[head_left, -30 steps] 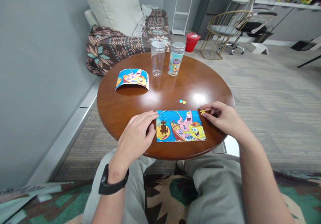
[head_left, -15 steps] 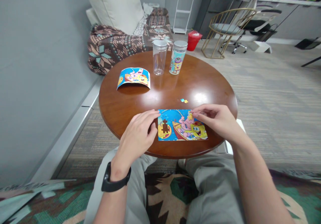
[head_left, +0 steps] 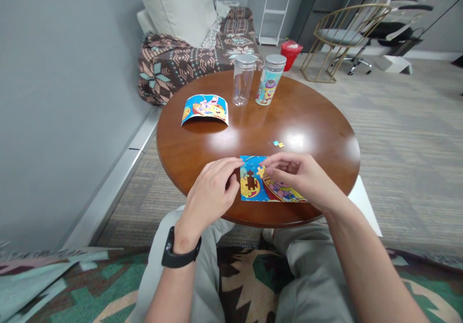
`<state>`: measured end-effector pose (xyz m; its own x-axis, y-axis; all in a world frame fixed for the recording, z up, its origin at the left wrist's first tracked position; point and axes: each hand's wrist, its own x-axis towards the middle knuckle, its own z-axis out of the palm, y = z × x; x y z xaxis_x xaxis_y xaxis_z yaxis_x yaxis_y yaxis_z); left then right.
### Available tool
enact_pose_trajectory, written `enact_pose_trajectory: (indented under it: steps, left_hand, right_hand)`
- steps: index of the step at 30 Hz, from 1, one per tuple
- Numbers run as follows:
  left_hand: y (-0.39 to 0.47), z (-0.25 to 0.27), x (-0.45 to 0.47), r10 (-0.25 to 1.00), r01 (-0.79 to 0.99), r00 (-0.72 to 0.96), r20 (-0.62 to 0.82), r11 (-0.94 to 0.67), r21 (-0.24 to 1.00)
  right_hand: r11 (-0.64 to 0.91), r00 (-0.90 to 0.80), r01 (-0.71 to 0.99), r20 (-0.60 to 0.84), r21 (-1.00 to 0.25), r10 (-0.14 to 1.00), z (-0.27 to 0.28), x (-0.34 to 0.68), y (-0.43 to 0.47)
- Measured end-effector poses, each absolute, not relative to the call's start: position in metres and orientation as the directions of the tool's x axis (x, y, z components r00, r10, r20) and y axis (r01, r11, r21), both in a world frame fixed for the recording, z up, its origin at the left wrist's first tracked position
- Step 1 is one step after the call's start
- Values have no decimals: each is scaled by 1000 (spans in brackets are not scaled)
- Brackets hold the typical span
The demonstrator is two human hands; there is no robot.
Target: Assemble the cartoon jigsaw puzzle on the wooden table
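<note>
A cartoon jigsaw puzzle (head_left: 254, 196) lies flat near the front edge of the round table, with a gap in its left part through which brown wood shows. My right hand (head_left: 302, 175) pinches a yellow puzzle piece (head_left: 261, 171) above the puzzle, just right of that gap, and covers much of the picture's right side. My left hand (head_left: 213, 185) rests at the puzzle's left edge, fingertips at its upper left corner, thumb apart from the fingers, holding nothing. Beyond the puzzle lie two loose pieces (head_left: 278, 144), one blue and one yellow.
On the brown table (head_left: 253, 132) a curved picture card (head_left: 205, 109) stands at the left. Farther back are a clear lidded jar (head_left: 242, 81) and a cartoon-printed jar (head_left: 269, 81). Behind are a patterned couch (head_left: 162, 74), a red bin (head_left: 290, 55) and a gold-framed chair (head_left: 340, 38).
My right hand has moved left across the puzzle, carrying the yellow piece from its upper right toward the gap. My left hand stays at the left edge. The whole view has shifted slightly.
</note>
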<state>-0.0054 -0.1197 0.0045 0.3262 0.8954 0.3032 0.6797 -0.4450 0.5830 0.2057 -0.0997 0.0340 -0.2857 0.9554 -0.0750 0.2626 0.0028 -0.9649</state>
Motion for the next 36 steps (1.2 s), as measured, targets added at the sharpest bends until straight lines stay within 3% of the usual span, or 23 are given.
enact_pose_trajectory:
  steps: [16, 29, 36]
  left_hand:
    - [-117, 0, -8, 847, 651, 398, 352, -531, 543]
    - [-117, 2, -7, 851, 650, 404, 335, -525, 549]
    - [-118, 3, -8, 859, 664, 403, 315, -512, 545]
  right_hand:
    - [327, -416, 571, 78, -753, 906, 28, 197, -103]
    - [392, -436, 626, 114, -674, 893, 24, 196, -106]
    - [510, -488, 606, 221, -611, 844, 21, 196, -106]
